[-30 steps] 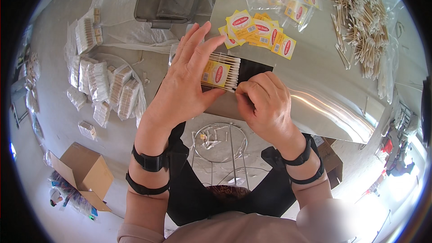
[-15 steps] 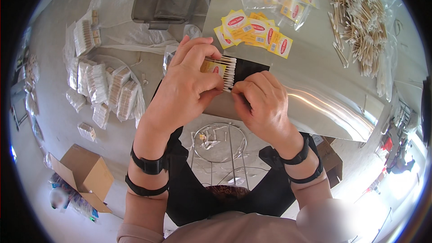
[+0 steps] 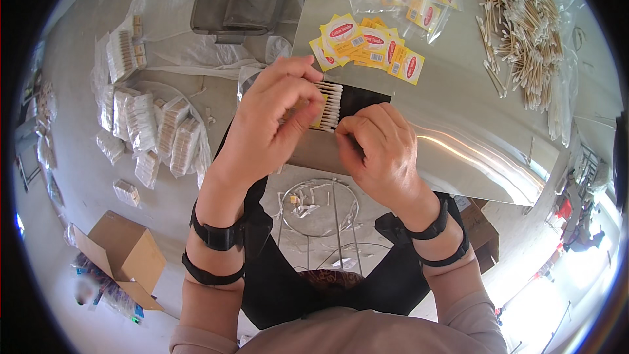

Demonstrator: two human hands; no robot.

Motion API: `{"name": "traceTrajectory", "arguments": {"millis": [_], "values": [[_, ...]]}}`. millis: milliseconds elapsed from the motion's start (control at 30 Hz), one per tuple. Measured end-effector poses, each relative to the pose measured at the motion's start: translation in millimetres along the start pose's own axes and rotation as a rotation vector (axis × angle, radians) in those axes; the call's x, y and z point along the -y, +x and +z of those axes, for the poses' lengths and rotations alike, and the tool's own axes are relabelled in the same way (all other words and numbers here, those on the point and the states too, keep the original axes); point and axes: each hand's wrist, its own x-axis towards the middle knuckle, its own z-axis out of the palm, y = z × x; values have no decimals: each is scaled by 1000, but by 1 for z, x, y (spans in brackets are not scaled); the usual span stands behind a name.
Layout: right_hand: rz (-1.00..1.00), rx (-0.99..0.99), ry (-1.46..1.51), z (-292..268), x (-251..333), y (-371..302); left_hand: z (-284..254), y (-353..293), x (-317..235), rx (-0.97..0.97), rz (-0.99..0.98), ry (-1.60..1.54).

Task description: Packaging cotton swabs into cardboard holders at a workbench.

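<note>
A row of cotton swabs [image 3: 333, 106] lies side by side on a black patch at the table edge, white tips pointing right. Part of a yellow card [image 3: 319, 120] shows on it; the rest is hidden under my left hand. My left hand [image 3: 265, 115] hovers over the row's left part, fingers bent and apart, thumb lifted off the lower edge. My right hand [image 3: 381, 147] is curled closed beside the row's lower right end, its fingertips next to the swab tips. Whatever its fingers may hold is hidden.
Yellow printed cards [image 3: 373, 46] lie fanned beyond my hands, below a clear bag of cards [image 3: 419, 13]. Loose swabs [image 3: 524, 39] are heaped at the far right. Bagged swab packs [image 3: 141, 121] lie left. A cardboard box [image 3: 124, 249] and a round stool [image 3: 321, 206] stand below.
My left thumb has come up from the lower edge of the swab row toward its index finger, and that hand has shifted slightly. My right hand has hardly moved.
</note>
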Motion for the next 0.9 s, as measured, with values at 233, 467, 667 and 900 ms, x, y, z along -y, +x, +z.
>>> {"name": "traceTrajectory", "arguments": {"millis": [233, 467, 667, 900], "values": [[50, -11, -7, 1, 1, -1, 15, 2, 5, -237, -109, -424], [46, -24, -4, 2, 3, 0, 15, 2, 4, -306, -99, -659], [59, 14, -22, -2, 4, 0, 18, 2, 7, -322, -115, -701], [87, -50, 125, 3, 0, -9, 11, 2, 9, -398, -71, -599]]}}
